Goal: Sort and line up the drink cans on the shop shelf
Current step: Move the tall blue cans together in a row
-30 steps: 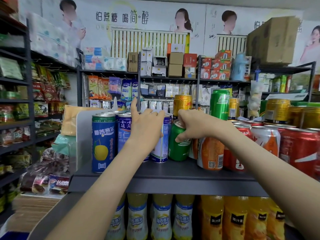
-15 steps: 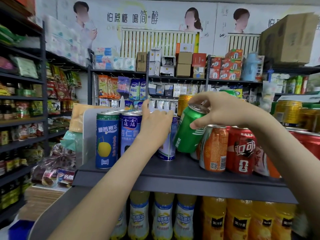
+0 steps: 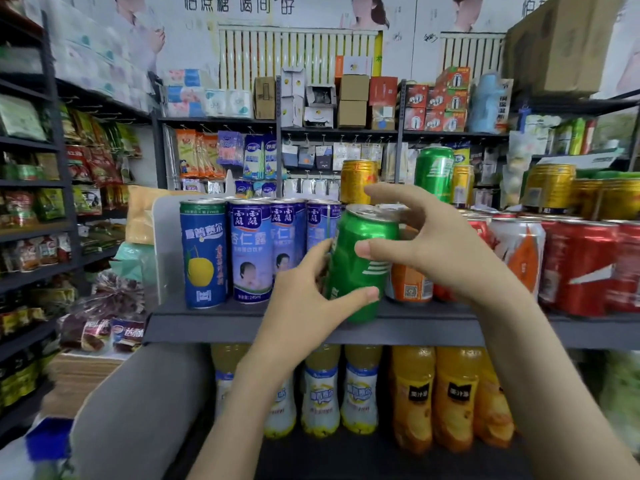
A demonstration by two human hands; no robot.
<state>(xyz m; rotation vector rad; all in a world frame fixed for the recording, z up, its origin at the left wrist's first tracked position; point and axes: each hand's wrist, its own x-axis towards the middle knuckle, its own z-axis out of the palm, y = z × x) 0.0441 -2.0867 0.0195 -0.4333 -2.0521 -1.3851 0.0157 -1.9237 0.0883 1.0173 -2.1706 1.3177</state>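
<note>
Bright, even indoor light, soft shadows; wide-angle bending and blur at the edges (centre fairly sharp).

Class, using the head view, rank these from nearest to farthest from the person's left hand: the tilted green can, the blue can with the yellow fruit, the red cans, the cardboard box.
1. tilted green can: gripped by the left hand.
2. blue can: left end of the shelf.
3. red cans: its right end.
4. cardboard box: top right, far back.

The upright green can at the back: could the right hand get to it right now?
Probably not yet: the right hand and left hand both hold the tilted green can. Once freed, likely yes; only lower front cans stand before the upright green can.
</note>
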